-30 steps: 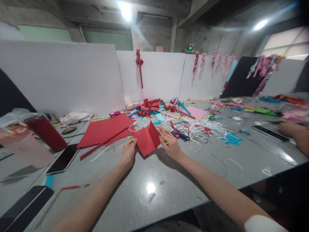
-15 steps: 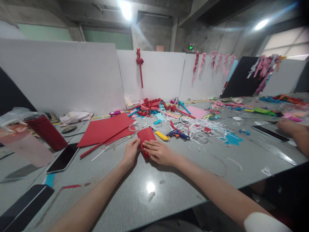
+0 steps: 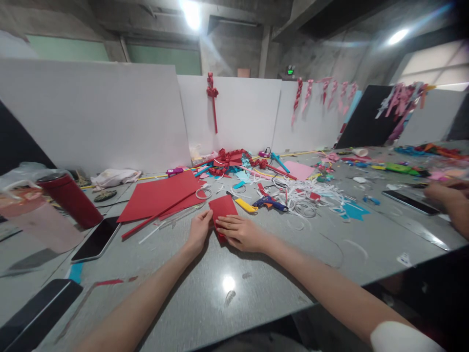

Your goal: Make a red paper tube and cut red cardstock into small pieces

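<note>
A small piece of red paper (image 3: 223, 206) lies on the grey table in front of me, its lower part covered by fingers. My left hand (image 3: 200, 230) pinches its left edge between thumb and fingers. Across its lower right, my right hand (image 3: 244, 233) rests with the fingers stretched out flat on the paper. Just beyond the paper lies a yellow utility knife (image 3: 246, 206). A blue glue gun (image 3: 271, 203) is to the right of the knife. Larger red sheets (image 3: 161, 195) lie to the left, with a thin red paper stick (image 3: 157, 216) over them.
White paper scraps (image 3: 311, 193) spread behind the glue gun. On the left stand a red thermos (image 3: 71, 200) and a pink jug (image 3: 40, 220), near a phone (image 3: 97, 239). Another person's hand (image 3: 449, 195) is at the far right. White boards (image 3: 234, 112) close off the back.
My right hand has shifted very slightly down on the red paper, whose upper part looks flatter. My left hand keeps its place at the edge.
</note>
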`<state>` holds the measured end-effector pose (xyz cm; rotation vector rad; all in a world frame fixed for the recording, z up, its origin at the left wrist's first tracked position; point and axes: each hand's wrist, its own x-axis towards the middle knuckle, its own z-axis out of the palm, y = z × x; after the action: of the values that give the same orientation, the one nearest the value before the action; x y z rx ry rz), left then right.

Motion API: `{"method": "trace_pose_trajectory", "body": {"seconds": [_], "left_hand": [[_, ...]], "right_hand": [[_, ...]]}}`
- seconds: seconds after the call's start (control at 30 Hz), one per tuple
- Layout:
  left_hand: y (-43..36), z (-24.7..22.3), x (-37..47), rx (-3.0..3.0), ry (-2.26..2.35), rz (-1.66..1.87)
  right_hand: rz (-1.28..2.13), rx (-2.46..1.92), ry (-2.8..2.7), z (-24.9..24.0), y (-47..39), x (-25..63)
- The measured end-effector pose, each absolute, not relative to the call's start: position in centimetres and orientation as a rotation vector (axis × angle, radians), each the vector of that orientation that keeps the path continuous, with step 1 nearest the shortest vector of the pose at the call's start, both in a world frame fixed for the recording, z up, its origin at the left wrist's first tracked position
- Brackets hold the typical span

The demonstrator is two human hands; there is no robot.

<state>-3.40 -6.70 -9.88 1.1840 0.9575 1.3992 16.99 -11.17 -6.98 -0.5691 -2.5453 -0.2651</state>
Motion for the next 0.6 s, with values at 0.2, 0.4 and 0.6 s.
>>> {"method": "trace_pose_trajectory", "body": {"seconds": [0.2, 0.4, 0.6], "left_hand": [[-6.71, -9.86, -3.48, 1.096, 0.905, 1.349], [-7.11, -9.26, -3.23, 1.053, 0.876, 1.336], [-7.32, -8.98, -3.16, 1.09, 0.903, 1.35]], "right_hand": [[-0.274, -0.561, -2.575, -6.91, -11.22, 16.87], [-0.269, -0.555, -2.593, -6.94, -11.17, 16.85], [-0.255, -0.544, -2.599, -7.03, -11.13, 16.89]]}}
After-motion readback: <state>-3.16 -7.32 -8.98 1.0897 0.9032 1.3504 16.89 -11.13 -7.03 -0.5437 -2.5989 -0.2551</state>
